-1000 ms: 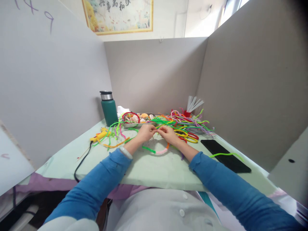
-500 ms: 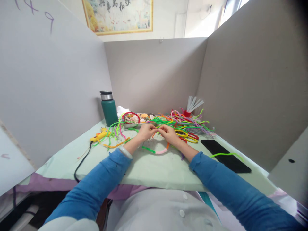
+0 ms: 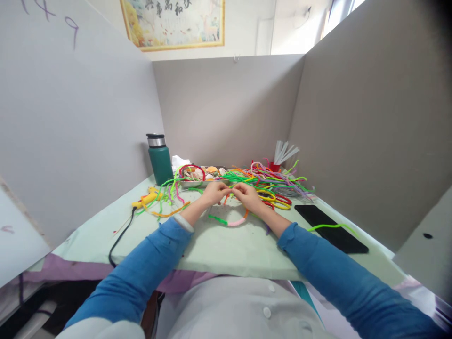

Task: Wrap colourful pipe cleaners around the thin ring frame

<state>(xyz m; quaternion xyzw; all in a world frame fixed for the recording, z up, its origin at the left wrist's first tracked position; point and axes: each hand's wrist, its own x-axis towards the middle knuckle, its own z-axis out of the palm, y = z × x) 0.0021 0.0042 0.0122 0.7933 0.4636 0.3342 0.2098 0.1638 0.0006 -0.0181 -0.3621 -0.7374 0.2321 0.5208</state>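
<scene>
My left hand (image 3: 216,192) and my right hand (image 3: 246,195) meet over the middle of the table, thumbs and fingers pinched almost tip to tip. Between them they hold a pipe cleaner; a short orange-red end (image 3: 226,199) shows just below the fingertips, and the rest is hidden by the hands. Beneath the hands a curved pipe cleaner piece (image 3: 237,223) in green, pink and orange lies on the table. Right behind them is a heap of coloured pipe cleaners (image 3: 243,177), with yellow loops (image 3: 278,204) beside my right hand.
A metal tray (image 3: 187,184) holds shells and a red ring. At left stand a green bottle (image 3: 160,165) and a yellow glue gun (image 3: 148,197) with a black cord. White sticks (image 3: 283,153) stand in a red cup at right, near a black slab (image 3: 328,228). Grey panels surround the table.
Both hands stay almost in place, still pinched together. The orange-red end below the fingertips has shifted slightly and shows more clearly.
</scene>
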